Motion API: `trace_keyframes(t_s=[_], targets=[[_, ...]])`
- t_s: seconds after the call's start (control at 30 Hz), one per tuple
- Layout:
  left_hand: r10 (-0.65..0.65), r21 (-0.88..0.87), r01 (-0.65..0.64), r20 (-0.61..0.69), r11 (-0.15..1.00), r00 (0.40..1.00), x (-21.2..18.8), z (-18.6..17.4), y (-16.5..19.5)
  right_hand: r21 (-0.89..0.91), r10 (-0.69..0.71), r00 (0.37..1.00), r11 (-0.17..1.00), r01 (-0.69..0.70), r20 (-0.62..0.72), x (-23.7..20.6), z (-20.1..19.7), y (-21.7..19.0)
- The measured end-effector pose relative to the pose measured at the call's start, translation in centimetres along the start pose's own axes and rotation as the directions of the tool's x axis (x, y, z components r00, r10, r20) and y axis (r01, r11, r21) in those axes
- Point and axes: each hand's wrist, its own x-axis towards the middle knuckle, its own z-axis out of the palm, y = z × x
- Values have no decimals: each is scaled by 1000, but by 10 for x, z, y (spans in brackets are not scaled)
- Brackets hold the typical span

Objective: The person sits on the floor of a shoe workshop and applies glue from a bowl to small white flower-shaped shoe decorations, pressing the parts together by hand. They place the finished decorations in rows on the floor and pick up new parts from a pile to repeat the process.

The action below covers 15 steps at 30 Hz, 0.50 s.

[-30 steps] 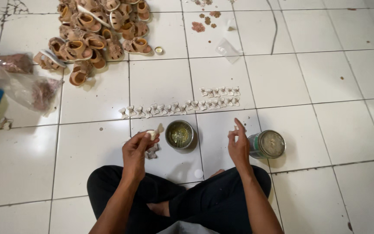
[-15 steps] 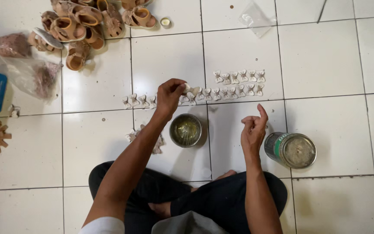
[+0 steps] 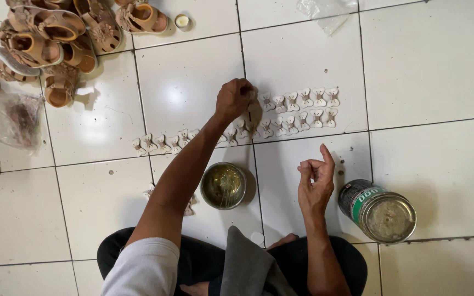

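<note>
The person sits cross-legged on a white tiled floor. Nearest, the right hand hovers above the floor with thumb and fingers curled loosely together; nothing shows between them. Just to its right lies a metal can on its side, and to its left stands a small round tin with yellowish paste inside. A few pale bows lie beside the left forearm. Farther out, the left hand reaches to 2 rows of small bow-shaped pieces, fingers bunched down onto 1 of them at the rows' left end. Beyond, at the far left, a pile of tan sandals and clear plastic bags.
</note>
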Motion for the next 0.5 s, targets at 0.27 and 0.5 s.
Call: trace_keyframes(t_s=[0.27,0.5], targets=[[48,-9,-50,-166,999,985,5,15,-10,-21,11,1000,1000,-11,12,-1,3,12],[55,-36,-62,-158,997,986,-4,-1,-10,13,46,999,999,-46,23,0,5,7]])
